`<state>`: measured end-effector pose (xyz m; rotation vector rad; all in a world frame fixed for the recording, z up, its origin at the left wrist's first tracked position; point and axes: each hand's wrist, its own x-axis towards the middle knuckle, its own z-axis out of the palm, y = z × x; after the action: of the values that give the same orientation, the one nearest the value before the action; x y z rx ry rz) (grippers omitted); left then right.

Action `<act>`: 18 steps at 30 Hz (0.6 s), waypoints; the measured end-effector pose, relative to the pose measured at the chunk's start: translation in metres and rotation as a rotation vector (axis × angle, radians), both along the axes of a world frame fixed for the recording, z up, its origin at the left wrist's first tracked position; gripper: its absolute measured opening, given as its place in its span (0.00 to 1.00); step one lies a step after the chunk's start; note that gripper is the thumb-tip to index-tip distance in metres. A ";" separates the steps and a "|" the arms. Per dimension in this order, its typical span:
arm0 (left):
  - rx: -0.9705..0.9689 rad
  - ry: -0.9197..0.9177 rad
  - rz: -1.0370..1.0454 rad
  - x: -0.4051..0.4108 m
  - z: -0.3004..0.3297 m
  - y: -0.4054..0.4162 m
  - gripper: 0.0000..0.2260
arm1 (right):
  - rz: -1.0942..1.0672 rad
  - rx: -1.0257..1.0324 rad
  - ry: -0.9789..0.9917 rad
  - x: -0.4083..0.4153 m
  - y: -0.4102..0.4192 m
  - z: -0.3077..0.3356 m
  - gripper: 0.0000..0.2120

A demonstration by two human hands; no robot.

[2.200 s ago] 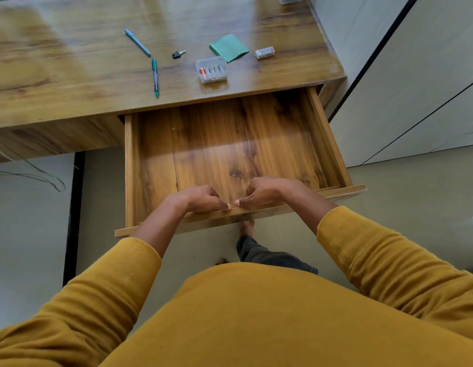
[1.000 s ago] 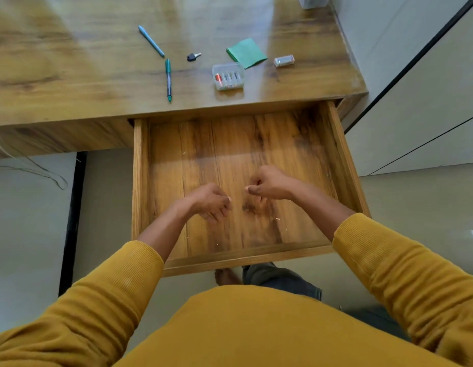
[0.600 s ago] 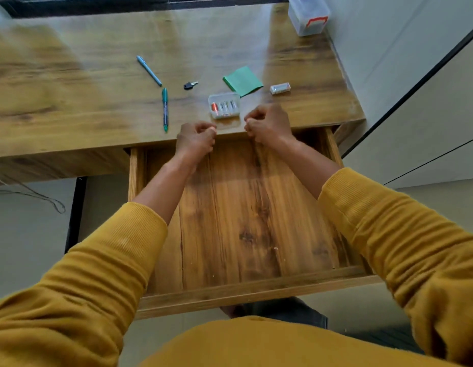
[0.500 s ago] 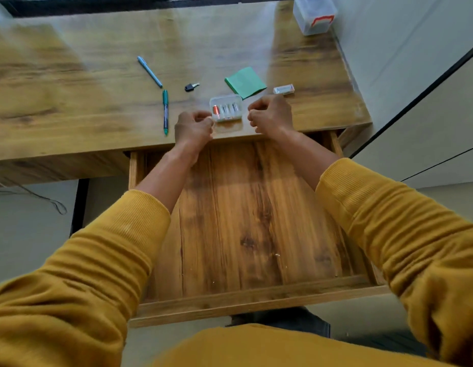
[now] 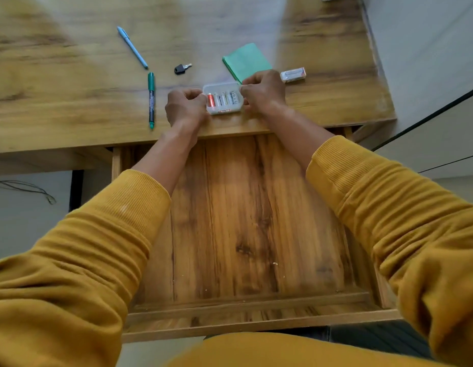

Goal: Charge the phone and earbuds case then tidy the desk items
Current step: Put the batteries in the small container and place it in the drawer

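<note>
Your hands now forward from drawer [image 5: 246, 221] to clear battery case [image 5: 223, 98], left hand [image 5: 186, 107] and right hand [image 5: 264, 92] curled, pinching its ends.

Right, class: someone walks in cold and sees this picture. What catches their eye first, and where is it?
First, the two hands, left hand and right hand, gripping either side of a clear battery case near the desk's front edge. Next, the pulled-out wooden drawer below, spanned by mustard sleeves. Then the small things behind: green marker, blue pen, key, green paper pad.
</note>
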<state>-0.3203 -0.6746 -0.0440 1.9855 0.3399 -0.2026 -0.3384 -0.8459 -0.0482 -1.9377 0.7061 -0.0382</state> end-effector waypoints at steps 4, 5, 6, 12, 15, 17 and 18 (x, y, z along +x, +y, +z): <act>-0.024 -0.005 0.000 -0.005 0.004 0.000 0.07 | 0.018 -0.039 -0.010 -0.003 0.001 0.004 0.11; -0.040 -0.006 0.001 -0.008 0.006 0.001 0.08 | 0.012 -0.041 -0.014 -0.006 0.002 0.005 0.12; -0.062 -0.007 0.000 -0.011 0.008 0.003 0.08 | 0.009 -0.040 -0.025 -0.009 0.003 0.007 0.11; -0.172 -0.056 -0.022 -0.052 0.026 0.022 0.08 | 0.036 0.015 -0.118 -0.055 0.018 0.029 0.08; -0.235 -0.046 -0.032 -0.081 0.029 0.035 0.09 | 0.059 0.054 -0.138 -0.088 0.028 0.034 0.06; -0.255 -0.035 -0.036 -0.101 0.029 0.042 0.09 | 0.061 0.068 -0.149 -0.110 0.034 0.034 0.03; -0.261 -0.029 -0.036 -0.110 0.028 0.044 0.09 | 0.060 0.075 -0.156 -0.121 0.037 0.033 0.02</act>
<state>-0.4303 -0.6301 -0.0158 1.7355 0.2456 -0.2295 -0.4593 -0.8093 -0.0150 -1.8605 0.5384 -0.1221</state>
